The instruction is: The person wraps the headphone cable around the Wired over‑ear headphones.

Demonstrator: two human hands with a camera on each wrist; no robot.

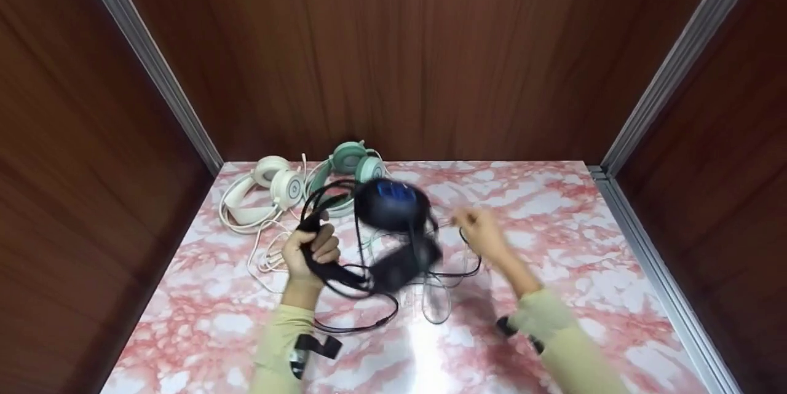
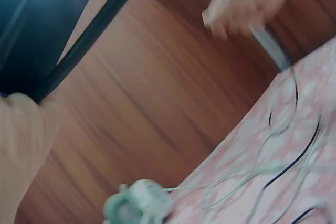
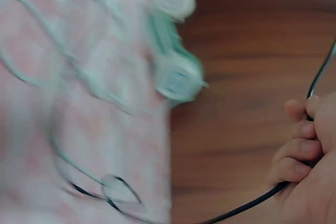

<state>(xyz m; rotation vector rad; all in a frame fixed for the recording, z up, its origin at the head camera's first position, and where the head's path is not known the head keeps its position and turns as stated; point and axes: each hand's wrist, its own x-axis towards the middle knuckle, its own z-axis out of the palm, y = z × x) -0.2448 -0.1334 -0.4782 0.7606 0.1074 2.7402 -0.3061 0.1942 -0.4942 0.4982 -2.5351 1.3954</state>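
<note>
The left hand [image 1: 321,246] curls its fingers around the black headphones [image 1: 392,208], which hang blurred above the tabletop [image 1: 553,228]; the right hand [image 1: 482,234] has its fingers closed round a dark cable [image 3: 252,201], while white headphones [image 1: 288,189] and green headphones [image 1: 348,158] lie towards the back, left of centre

Bright light fills the lower half of the head view, bouncing off the glossy pink-and-white marbled counter [image 1: 553,259] in a burnt-out white glare at bottom centre, with a soft shadow just right of it. The dark brown wood-grain panels [image 1: 406,62] above sit dim. Motion smears the black padded headphones [image 1: 390,206] mid-frame and the bare right grip [image 1: 486,237], while the cream-white plastic headset [image 1: 289,188] looks fairly crisp. A pale haze washes the left wrist view's upper left; the right wrist view's left half is blurred.
</note>
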